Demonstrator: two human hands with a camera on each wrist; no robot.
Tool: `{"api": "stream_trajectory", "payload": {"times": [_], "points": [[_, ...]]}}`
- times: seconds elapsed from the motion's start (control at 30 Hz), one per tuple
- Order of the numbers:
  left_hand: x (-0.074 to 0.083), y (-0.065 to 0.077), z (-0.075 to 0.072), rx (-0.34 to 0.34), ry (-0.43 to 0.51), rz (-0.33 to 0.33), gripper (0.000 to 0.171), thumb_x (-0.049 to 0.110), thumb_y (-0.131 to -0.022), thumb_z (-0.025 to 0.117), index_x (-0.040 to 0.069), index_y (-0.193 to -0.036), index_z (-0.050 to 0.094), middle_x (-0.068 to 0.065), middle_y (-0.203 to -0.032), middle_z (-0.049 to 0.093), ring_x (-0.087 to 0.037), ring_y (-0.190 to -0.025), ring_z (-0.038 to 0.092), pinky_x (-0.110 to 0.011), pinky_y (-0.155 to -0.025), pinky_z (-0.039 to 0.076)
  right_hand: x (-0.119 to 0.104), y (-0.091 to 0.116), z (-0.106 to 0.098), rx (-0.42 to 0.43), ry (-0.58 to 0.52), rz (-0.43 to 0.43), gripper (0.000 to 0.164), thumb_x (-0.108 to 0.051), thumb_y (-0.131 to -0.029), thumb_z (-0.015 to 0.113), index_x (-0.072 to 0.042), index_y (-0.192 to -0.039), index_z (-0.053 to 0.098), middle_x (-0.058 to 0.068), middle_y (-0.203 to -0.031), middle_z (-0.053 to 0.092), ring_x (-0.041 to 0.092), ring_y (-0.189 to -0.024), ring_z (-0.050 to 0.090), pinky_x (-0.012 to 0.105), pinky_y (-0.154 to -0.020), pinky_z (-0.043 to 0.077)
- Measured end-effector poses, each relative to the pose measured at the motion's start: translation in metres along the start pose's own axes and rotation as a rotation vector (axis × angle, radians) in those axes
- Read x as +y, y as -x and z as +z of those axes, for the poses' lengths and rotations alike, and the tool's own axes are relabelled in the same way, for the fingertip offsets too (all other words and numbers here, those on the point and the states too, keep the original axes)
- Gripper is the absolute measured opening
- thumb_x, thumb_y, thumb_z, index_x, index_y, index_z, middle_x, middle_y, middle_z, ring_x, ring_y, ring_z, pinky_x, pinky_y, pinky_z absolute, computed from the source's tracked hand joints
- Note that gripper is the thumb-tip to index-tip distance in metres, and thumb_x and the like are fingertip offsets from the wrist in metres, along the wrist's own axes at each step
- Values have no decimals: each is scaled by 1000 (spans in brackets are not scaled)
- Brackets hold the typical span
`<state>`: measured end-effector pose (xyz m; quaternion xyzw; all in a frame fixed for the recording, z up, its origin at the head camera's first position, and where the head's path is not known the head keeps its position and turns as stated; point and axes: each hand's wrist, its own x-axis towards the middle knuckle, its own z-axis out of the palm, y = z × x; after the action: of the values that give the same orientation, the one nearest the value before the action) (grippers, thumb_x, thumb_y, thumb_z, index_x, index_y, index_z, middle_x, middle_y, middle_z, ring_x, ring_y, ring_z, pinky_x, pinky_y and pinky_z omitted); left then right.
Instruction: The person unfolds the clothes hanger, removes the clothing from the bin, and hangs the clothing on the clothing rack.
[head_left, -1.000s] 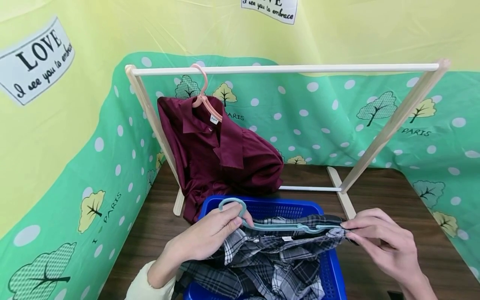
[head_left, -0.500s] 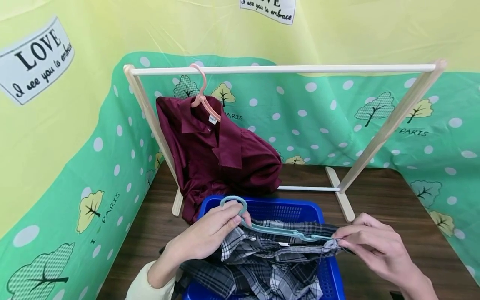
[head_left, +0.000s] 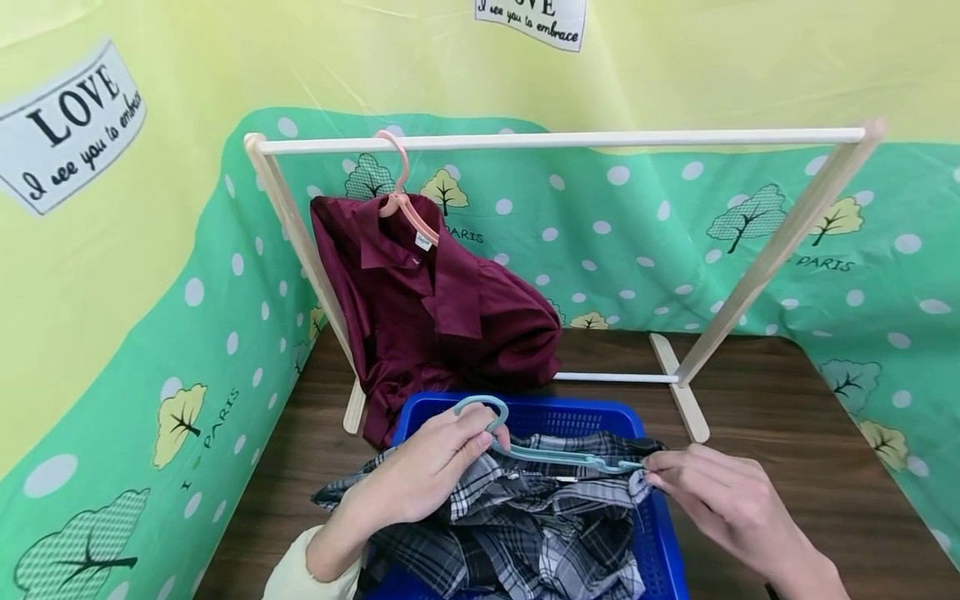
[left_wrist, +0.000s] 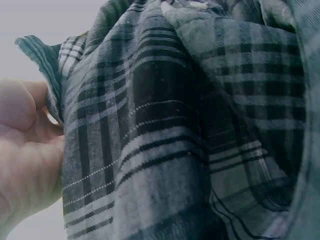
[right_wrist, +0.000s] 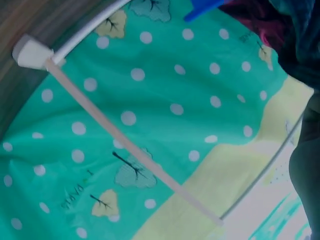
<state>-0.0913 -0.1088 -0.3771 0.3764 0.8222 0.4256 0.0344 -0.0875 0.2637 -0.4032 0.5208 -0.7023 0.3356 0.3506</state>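
Observation:
A light-blue clothes hanger (head_left: 551, 456) lies along the collar of a grey-and-black plaid shirt (head_left: 540, 525), above the blue basket. My left hand (head_left: 423, 467) grips the hanger just below its hook. At the hanger's right end, my right hand (head_left: 708, 492) pinches the shirt's edge between thumb and fingers. In the left wrist view the plaid shirt (left_wrist: 155, 125) hangs in folds beside the left hand (left_wrist: 25, 145). The right wrist view shows only a dark edge of that hand at its right side.
A wooden rack with a white rail (head_left: 600, 140) stands behind the blue basket (head_left: 663, 542). From the rail's left part hangs a maroon shirt (head_left: 457, 292) on a pink hanger (head_left: 401, 179), its hem reaching down beside the basket. All stand on a dark wooden table (head_left: 810, 433).
My right hand has moved left and slightly down with the hanger's end and the shirt's edge. My left hand has shifted a little to the right, still holding the hanger near the hook.

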Motion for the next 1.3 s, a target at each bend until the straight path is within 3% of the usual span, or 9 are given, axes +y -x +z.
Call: {"api": "stream_trajectory", "payload": {"times": [0.2, 0.47, 0.63, 0.87, 1.03, 1.17, 1.23, 1.3], "points": [[1, 1, 2, 64, 12, 22, 27, 14, -122, 40, 18, -118, 66, 9, -96, 51, -9, -91, 50, -29, -82, 44, -1, 3, 10, 68, 71, 9, 32, -20, -112, 70, -1, -88, 79, 13, -90, 79, 18, -79, 73, 19, -64, 52], [-2, 0, 5, 130, -8, 59, 25, 8, -120, 42, 16, -117, 66, 7, -102, 63, -11, -92, 51, -31, -83, 43, -8, 1, 18, 117, 131, -12, 34, -21, -112, 69, -2, -85, 78, 14, -88, 75, 22, -80, 68, 19, -75, 56], [-1, 1, 7, 108, -5, 45, 27, 11, -121, 42, 18, -116, 67, 7, -104, 58, -10, -93, 50, -30, -82, 45, -14, -3, 24, 72, 146, -36, 35, -19, -114, 66, -2, -86, 78, 13, -90, 73, 22, -80, 67, 20, -73, 56], [1, 2, 11, 50, -7, 28, 30, 16, -122, 41, 20, -119, 70, 8, -104, 53, -6, -87, 47, -28, -80, 46, -23, -5, 38, 28, 48, -71, 30, -17, -113, 69, -3, -89, 78, 15, -94, 74, 21, -81, 69, 22, -71, 58], [-1, 3, 10, 45, -23, 38, 32, 17, -122, 40, 19, -120, 71, 6, -110, 58, -9, -95, 50, -29, -85, 47, -26, -4, 41, 92, -20, 12, 29, -20, -109, 74, -3, -87, 79, 20, -95, 74, 19, -82, 69, 20, -72, 56], [-3, 3, 9, 37, -34, 44, 33, 17, -122, 39, 18, -121, 72, 5, -114, 60, -10, -99, 52, -30, -87, 48, -25, -5, 39, 226, -133, 89, 29, -17, -103, 82, 7, -86, 79, 26, -97, 72, 17, -92, 70, 16, -80, 56], [-3, 3, 9, 37, -39, 44, 33, 18, -122, 40, 18, -121, 73, 5, -115, 61, -10, -99, 52, -30, -87, 49, -23, -4, 36, 284, -110, 165, 32, -17, -102, 84, 10, -88, 79, 25, -99, 73, 15, -99, 70, 14, -86, 55], [-4, 4, 9, 37, -45, 44, 33, 18, -122, 40, 17, -121, 73, 5, -115, 61, -10, -99, 52, -30, -87, 49, -22, -1, 30, 293, -37, 316, 24, -14, -100, 86, 9, -98, 81, 20, -103, 75, 11, -103, 68, 12, -90, 52]]}}
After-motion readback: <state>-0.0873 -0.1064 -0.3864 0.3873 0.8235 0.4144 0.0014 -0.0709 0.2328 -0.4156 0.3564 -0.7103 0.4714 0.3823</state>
